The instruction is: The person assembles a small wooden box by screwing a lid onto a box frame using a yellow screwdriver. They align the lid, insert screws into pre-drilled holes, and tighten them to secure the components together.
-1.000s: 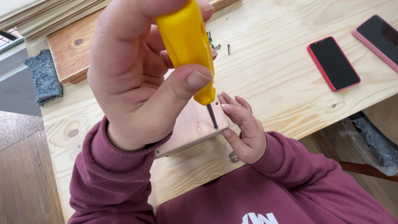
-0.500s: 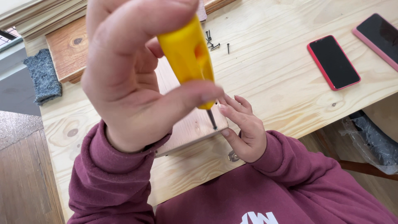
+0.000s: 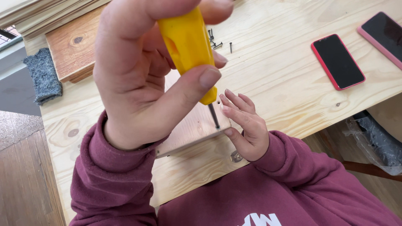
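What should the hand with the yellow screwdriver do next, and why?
Probably keep turning with downward pressure. The left hand grips the yellow screwdriver upright, its tip at the corner of the small wooden board, while the right hand steadies that corner. The screw itself is too small to see, so how deep it sits is unclear.

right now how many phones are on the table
2. A red-edged phone lies face up on the wooden table, right of the loose screws. A pink-edged phone lies beyond it at the far right, partly cut off by the frame. None seems hidden.
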